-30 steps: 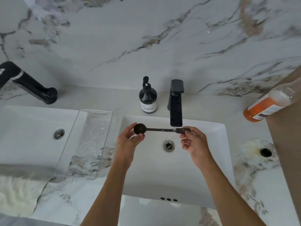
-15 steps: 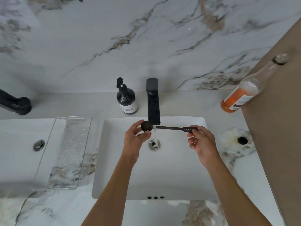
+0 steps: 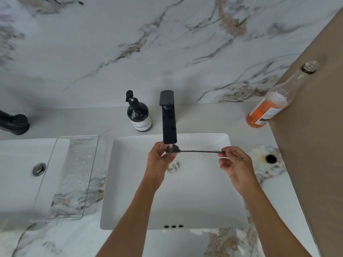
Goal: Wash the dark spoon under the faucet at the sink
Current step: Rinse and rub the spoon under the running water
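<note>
The dark spoon (image 3: 200,151) lies level over the white sink (image 3: 204,201), its round bowl directly under the spout of the black faucet (image 3: 168,125). Water runs from the spout onto the bowl. My left hand (image 3: 157,162) has its fingers and thumb around the spoon's bowl. My right hand (image 3: 235,164) pinches the end of the handle between thumb and fingers. The sink drain is partly hidden behind my left hand.
A black soap pump bottle (image 3: 138,114) stands left of the faucet. A clear tray (image 3: 72,175) lies between this sink and a second sink (image 3: 18,164) on the left. A bottle of orange liquid (image 3: 272,102) leans at the right, beside a brown panel (image 3: 315,127).
The spoon's bowl has moved right, from beside the spout to under the running water. My left hand followed it. The view shifted a little to the right.
</note>
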The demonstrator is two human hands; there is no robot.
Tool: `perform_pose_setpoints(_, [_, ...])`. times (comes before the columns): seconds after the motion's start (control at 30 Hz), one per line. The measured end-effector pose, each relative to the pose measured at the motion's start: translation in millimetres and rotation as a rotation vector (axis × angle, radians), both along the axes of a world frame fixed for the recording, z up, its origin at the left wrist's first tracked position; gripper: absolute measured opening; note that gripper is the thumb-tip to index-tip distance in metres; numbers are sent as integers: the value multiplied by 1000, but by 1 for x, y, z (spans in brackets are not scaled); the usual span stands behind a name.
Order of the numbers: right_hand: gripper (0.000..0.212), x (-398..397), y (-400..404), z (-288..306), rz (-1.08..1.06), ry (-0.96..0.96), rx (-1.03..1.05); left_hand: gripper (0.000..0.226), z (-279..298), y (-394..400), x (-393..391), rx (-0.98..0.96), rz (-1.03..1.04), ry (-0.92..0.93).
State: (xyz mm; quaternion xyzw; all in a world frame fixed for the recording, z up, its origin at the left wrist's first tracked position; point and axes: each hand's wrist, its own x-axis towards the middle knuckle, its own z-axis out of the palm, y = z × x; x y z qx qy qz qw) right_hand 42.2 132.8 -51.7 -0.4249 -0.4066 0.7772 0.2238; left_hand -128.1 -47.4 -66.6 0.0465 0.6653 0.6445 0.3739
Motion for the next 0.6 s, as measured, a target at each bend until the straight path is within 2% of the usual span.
perform_pose_setpoints(0.17, [23,-2,-1,-4,-9,20,17,50,0,-4,-3,-5,-66,12])
perform_pose_setpoints(0.6, [16,-23,-8,-5,0,3,16,48,7,-20,-14,-183,-1,151])
